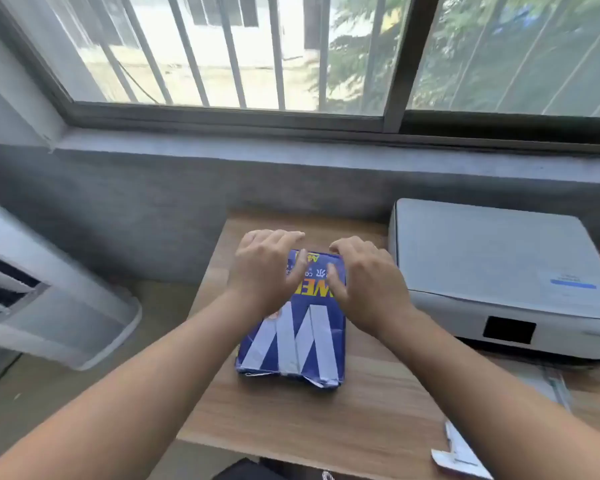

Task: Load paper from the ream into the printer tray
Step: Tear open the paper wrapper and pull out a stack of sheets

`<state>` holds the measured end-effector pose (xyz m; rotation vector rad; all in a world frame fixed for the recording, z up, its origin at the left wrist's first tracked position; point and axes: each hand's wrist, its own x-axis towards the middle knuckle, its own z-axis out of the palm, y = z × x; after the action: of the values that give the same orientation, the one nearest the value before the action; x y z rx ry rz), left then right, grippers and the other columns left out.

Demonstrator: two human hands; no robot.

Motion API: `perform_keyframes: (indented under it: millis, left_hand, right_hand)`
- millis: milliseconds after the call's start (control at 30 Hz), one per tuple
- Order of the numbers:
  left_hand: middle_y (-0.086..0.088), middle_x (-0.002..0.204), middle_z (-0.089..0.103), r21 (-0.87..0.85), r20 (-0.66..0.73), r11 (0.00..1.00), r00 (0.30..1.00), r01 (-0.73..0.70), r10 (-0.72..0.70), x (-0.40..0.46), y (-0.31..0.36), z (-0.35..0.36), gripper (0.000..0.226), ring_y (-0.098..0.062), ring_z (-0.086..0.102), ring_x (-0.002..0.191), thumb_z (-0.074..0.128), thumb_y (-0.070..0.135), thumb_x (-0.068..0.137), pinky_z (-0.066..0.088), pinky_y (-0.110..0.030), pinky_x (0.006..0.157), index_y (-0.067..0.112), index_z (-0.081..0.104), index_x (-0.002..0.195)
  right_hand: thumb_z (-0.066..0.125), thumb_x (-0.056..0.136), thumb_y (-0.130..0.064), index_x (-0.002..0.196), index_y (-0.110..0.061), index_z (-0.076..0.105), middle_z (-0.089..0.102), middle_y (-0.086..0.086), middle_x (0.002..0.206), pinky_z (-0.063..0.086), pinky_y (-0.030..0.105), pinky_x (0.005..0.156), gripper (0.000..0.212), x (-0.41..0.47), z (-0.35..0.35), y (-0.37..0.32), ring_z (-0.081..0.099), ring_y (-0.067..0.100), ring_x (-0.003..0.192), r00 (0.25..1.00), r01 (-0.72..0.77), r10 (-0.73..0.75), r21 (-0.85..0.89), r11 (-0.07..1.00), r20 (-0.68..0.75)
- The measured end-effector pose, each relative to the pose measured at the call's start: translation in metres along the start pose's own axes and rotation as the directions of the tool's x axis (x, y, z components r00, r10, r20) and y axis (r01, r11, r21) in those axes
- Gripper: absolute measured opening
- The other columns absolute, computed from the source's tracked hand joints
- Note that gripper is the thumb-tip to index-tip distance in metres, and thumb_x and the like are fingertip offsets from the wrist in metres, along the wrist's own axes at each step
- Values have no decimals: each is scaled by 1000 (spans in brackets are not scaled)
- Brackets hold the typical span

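Left hand [267, 271] and right hand [368, 282] side by side on far end of ream [291, 323], fingers curled over far edge of blue wrapper, thumbs pressed on top (pinching the flap or only pressing, cannot tell). Ream flat on wooden desk [326, 417], near end crumpled, just left of printer [499, 278], not touching it; printer closed, no tray visible. Likely step: opening wrapper, loading not begun; next needs firm grip on far flap, tear it open, then lift out stack.
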<state>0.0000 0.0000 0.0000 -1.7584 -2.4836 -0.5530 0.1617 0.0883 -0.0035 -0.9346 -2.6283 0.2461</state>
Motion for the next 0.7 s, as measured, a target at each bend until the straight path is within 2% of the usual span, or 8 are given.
perform_keyframes:
  millis: [100,200,300,400,467,533,600,700]
  left_hand:
    - [2,114,76,-22,56,1000,998,-7,8,-1,-36,15,44,-25,67,109,46,41,95,44,-38,101,20,72,122]
    - [-1,108,78,-31,147,1000,989,-2,7,-5,-64,41,45,-28,71,101,43,41,94,49,-39,96,18,73,119]
    - [-3,110,78,-60,212,998,977,0,13,-14,-88,75,41,-28,70,101,48,36,96,48,-40,97,16,72,122]
    - [-4,114,77,-116,278,992,961,39,-5,-22,-98,103,33,-29,68,103,56,24,99,42,-37,98,15,69,128]
    - [-4,122,73,-118,334,992,943,37,5,-24,-103,120,37,-28,64,115,53,20,101,36,-36,106,16,63,136]
    - [-1,138,65,-92,403,996,915,20,19,-28,-108,137,43,-22,52,135,46,19,104,27,-35,118,18,51,146]
    - [0,150,55,-86,449,995,894,46,-2,-31,-115,146,48,-19,42,145,42,18,106,22,-34,122,20,41,153]
    - [-7,156,47,-142,491,982,870,121,-37,-37,-122,149,51,-24,43,142,42,13,106,30,-34,115,19,37,156]
  right_hand:
    - [50,93,-29,110,-13,63,67,6,103,51,43,77,27,6,42,-22,63,31,89,997,-60,59,28,998,52]
    - [55,96,-26,119,-14,62,66,6,113,50,43,86,27,-1,85,-32,62,30,102,968,-138,127,36,990,217]
    - [53,99,-23,139,-17,53,60,4,130,45,39,97,40,-19,125,-33,55,27,119,898,-155,132,20,988,420]
    - [56,96,-17,149,-20,45,53,1,141,45,37,98,55,-35,161,-28,48,24,131,809,-199,119,77,977,576]
    - [61,92,-17,149,-19,45,46,-2,152,47,36,100,60,-42,179,-23,44,23,137,812,-182,99,90,979,575]
    - [70,87,-23,145,-17,50,46,1,152,45,37,104,62,-46,194,-23,47,26,133,849,-141,79,79,987,523]
    - [74,83,-27,138,-16,57,53,3,142,49,40,101,59,-51,207,-27,53,28,123,891,-132,76,95,987,447]
    - [73,86,-18,126,-13,63,59,4,122,54,39,87,42,-64,220,-35,57,27,107,942,-139,74,178,974,328]
